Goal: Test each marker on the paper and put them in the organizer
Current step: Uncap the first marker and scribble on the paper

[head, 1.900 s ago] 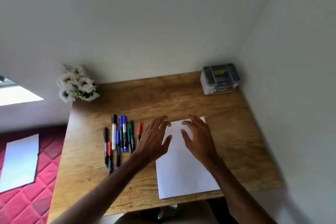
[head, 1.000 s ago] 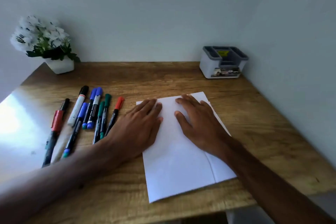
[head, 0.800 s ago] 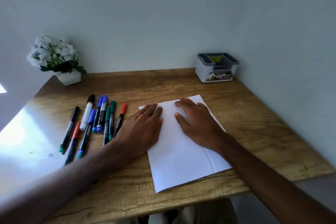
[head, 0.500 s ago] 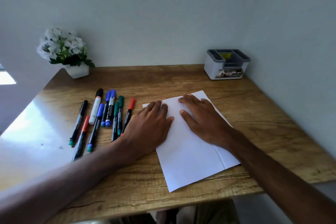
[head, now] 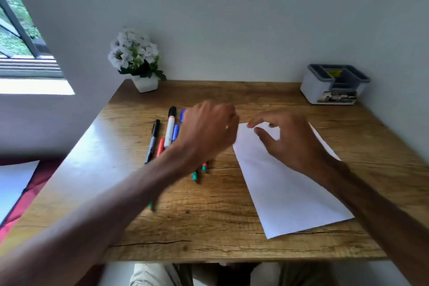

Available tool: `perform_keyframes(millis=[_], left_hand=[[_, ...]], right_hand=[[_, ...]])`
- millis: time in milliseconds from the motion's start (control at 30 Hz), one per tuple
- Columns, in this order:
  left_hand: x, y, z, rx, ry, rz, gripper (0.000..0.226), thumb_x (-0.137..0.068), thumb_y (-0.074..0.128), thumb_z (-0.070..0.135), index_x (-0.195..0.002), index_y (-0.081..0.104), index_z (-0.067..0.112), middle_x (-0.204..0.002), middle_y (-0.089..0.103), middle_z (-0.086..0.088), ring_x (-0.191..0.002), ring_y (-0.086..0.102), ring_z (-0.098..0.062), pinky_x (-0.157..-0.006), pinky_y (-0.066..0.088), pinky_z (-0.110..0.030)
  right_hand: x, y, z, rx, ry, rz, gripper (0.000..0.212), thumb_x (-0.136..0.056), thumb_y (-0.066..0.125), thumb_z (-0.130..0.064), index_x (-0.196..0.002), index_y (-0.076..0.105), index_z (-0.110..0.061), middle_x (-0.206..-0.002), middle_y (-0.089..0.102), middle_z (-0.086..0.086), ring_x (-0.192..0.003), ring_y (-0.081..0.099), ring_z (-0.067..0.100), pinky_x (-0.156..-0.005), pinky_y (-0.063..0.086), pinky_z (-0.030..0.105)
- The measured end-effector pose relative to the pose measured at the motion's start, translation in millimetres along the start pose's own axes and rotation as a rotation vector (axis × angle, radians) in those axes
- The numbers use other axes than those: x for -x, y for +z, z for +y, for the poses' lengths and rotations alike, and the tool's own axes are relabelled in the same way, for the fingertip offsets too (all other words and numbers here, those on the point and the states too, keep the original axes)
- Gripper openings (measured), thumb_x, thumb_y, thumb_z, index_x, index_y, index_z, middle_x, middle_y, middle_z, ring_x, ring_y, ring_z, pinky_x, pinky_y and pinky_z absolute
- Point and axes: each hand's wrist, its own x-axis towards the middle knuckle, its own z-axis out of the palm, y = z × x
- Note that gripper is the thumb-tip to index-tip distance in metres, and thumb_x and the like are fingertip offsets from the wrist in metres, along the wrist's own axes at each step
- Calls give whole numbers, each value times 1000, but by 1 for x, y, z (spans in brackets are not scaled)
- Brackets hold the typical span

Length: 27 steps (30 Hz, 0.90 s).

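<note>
So my left hand [head: 209, 131] hangs curled above the markers [head: 170, 131], fingers bent under and hidden from me; whether anything is pinched in them I cannot tell. My right hand [head: 290, 140] hovers half open over the far end of the paper [head: 285, 190], thumb and forefinger apart, holding nothing.

The markers lie side by side on the desk [head: 209, 223] just left of the paper, some covered by my wrist. The organizer [head: 334, 85] stands well apart at the far right corner, against the wall, and looks empty of markers.

The risks, as I judge them: the markers lie packed tight, so reaching in blind under my own wrist could nudge the neighbours and send one rolling toward the left edge. The paper sits skewed, its near corner close to the desk's front edge; with my right hand off it, the first stroke may drag the sheet. A cap pulled hard could jerk the tip across the wood. The plant [head: 139, 60] stands clear of my reach.
</note>
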Motion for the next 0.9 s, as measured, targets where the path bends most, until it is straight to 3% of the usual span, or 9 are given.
perform_keyframes(millis=[67,133,267,400,533,633,767,833,900], left_hand=[[-11,-2,-28,24,-102,60,42,-99,45,41,-72,66,16,-64,67,3,-54,62,-14,-53,48,-26],[-18,-2,-51,15,-182,115,47,-99,48,41,-62,59,13,-52,57,5,-43,50,-9,-46,32,-20],[-19,1,-68,33,-203,93,47,-98,55,32,-55,48,17,-47,42,8,-38,35,-4,-44,19,-17],[-19,11,-71,59,-166,57,43,-98,54,34,-58,53,17,-51,52,6,-41,45,-9,-45,26,-18],[-20,16,-68,92,-113,49,34,-98,52,35,-71,66,18,-64,67,6,-55,62,-13,-50,37,-17],[-19,13,-63,144,-62,72,21,-97,57,30,-85,71,20,-78,66,15,-74,58,-6,-62,39,-23],[-21,16,-64,239,-7,60,13,-96,61,22,-105,69,18,-98,69,9,-94,53,-5,-78,48,-28],[-20,18,-64,284,10,12,16,-96,61,17,-110,67,19,-107,69,8,-99,52,-3,-84,45,-25],[-17,18,-55,294,61,-55,20,-96,60,15,-114,66,20,-117,66,6,-108,52,-5,-92,39,-23]], right_hand=[[-8,9,-15,-50,-112,-67,22,-85,79,-5,-105,80,-16,-108,78,-4,-90,62,-3,-74,44,-2],[-15,20,-24,-62,-215,-160,28,-83,79,0,-106,79,-15,-110,78,-4,-91,64,0,-77,45,0],[-30,43,-26,16,-375,-328,52,-76,77,10,-120,73,-16,-123,73,0,-111,68,15,-89,57,29],[-41,53,-24,160,-458,-398,66,-66,80,13,-124,71,-17,-125,71,5,-116,64,22,-91,51,29],[-46,50,-21,210,-600,-352,53,-60,84,12,-107,76,-12,-109,75,10,-101,71,28,-78,58,33],[-43,46,-14,181,-642,-283,44,-68,81,13,-105,76,-11,-106,75,9,-98,71,25,-75,60,32],[-34,30,3,123,-564,-131,26,-86,77,-2,-111,73,-10,-111,75,6,-102,69,20,-83,55,20],[-25,19,14,-20,-356,-40,23,-90,74,-8,-113,71,-13,-112,73,2,-101,67,13,-84,47,6],[-15,9,24,-159,-168,74,18,-91,74,-12,-108,70,-15,-105,73,-6,-95,68,7,-78,50,4]])
